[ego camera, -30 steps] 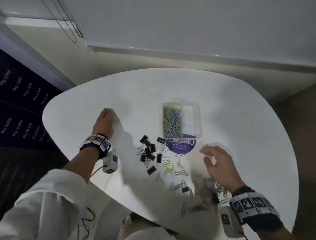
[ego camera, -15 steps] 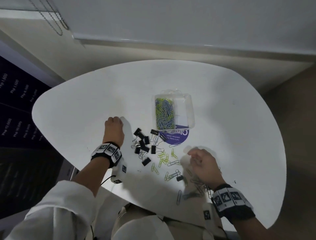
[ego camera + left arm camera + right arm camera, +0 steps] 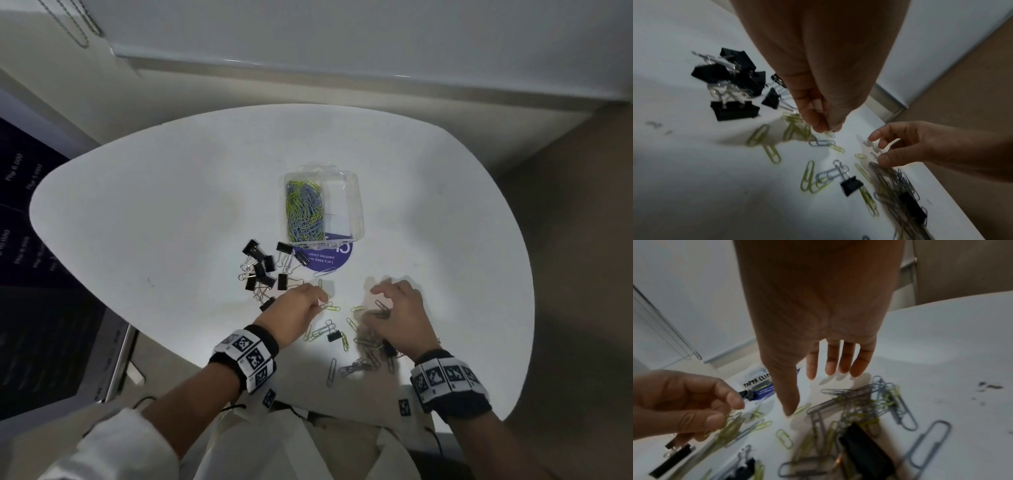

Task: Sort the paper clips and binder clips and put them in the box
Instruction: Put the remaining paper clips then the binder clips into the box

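A clear plastic box [image 3: 356, 205] sits mid-table; its left compartment is full of yellow and grey paper clips [image 3: 305, 212]. Black binder clips [image 3: 263, 270] [image 3: 731, 81] cluster near its front-left corner. Loose paper clips [image 3: 325, 332] [image 3: 807, 175] lie at the near edge, with one small binder clip [image 3: 334, 335] among them. My left hand [image 3: 322, 299] [image 3: 826, 129] [image 3: 731, 410] pinches a few yellow paper clips just above the table. My right hand [image 3: 378, 301] [image 3: 812, 392] hovers with straight fingers over a tangled pile of clips [image 3: 859, 405], holding nothing.
A round purple sticker [image 3: 332, 260] lies partly under the box's front. The white table's near edge [image 3: 308, 404] runs right behind the clip pile. Another binder clip [image 3: 865, 449] lies buried in the pile. A wall and window blind stand beyond the table.
My left hand has come from the table left of the binder clips over to the loose paper clips and pinched some. My right hand has stretched its fingers over the pile.
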The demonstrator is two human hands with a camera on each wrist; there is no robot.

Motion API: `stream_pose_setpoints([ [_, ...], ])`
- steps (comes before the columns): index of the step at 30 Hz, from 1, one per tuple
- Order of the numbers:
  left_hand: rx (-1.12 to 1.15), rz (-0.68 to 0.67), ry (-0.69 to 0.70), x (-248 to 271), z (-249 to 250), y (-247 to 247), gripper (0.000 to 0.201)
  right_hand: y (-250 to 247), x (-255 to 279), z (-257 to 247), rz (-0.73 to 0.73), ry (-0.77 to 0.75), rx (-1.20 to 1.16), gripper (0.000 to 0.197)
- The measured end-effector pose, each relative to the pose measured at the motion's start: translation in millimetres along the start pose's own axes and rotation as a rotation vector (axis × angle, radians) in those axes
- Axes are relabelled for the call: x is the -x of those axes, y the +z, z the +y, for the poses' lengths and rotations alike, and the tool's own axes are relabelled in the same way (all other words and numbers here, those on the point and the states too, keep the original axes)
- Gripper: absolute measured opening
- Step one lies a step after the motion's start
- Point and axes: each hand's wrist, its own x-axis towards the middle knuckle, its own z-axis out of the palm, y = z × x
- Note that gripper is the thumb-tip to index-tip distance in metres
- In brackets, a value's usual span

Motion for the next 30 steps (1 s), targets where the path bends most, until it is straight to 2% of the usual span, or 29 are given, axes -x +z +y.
stream_pose_setpoints([
  [2,-0.065,-0.031,0.016,-0.9,2.5,9.2,0.016,-2.7,5.2,6.7,-0.086,0.025,0.019,0.051],
  [3,-0.105,-0.051,0.023,-1.1,3.7,12.8,0.017,-1.3,6.9,8.5,-0.111,0.012,0.008,0.051],
  [5,-0.156,-0.075,0.019,-0.5,5.2,16.1,0.019,5.2,8.9,10.4,-0.116,-0.044,-0.042,0.043],
  [9,-0.145,0.0,0.022,2.7,0.3,11.5,0.017,17.8,6.3,6.9,-0.107,-0.147,-0.136,0.035],
  [12,-0.208,0.086,0.005,13.3,-9.5,0.6,0.014,20.0,3.8,6.8,-0.047,-0.164,-0.186,0.03],
  [14,-0.269,0.126,-0.052,25.6,-17.1,-6.1,0.015,18.6,1.9,12.3,0.046,-0.131,-0.095,0.03],
  [16,-0.277,0.086,-0.12,38.2,-25.4,-8.1,0.03,17.0,1.4,16.1,0.067,-0.096,-0.022,0.035],
  [19,-0.276,-0.012,-0.123,48.7,-32.2,0.7,0.046,20.8,1.5,10.6,-0.029,-0.116,-0.072,0.033],
  [22,-0.282,-0.019,-0.047,45.4,-30.3,14.8,0.047,27.1,0.7,-7.3,-0.156,-0.171,-0.07,0.03],
  [24,-0.26,-0.022,-0.016,39.1,-26.2,22.1,0.048,30.6,-2.4,-18.5,-0.172,-0.199,-0.093,0.029],
  [26,-0.261,0.004,0.004,32.0,-19.7,24.6,0.043,33.7,-9.3,-28.6,-0.103,-0.246,-0.104,0.031],
  [28,-0.262,0.089,0.006,25.5,-13.6,22.8,0.039,36.9,-19.2,-37.6,-0.026,-0.32,-0.048,0.039],
  [30,-0.256,0.168,-0.003,20.7,-10.9,19.5,0.047,39.9,-27.6,-44.1,-0.042,-0.38,0.036,0.051],
])
